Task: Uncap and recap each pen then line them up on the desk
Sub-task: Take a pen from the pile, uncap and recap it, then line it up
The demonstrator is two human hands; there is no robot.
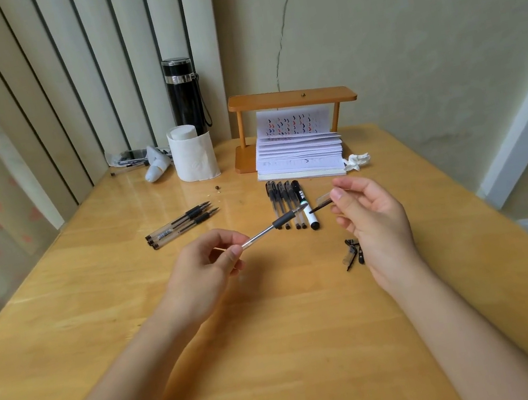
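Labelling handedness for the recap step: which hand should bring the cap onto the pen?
Right, probably. The right hand already pinches the clear cap just off the tip of the pen, which the left hand holds by the barrel, tip pointing at the cap.

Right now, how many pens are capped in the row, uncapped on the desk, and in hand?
Capped clear-barrel black pens and one white marker in the row: 5
Uncapped clear-barrel black pens lying at left: 3
Uncapped black-grip pen in left hand: 1
Total: 9
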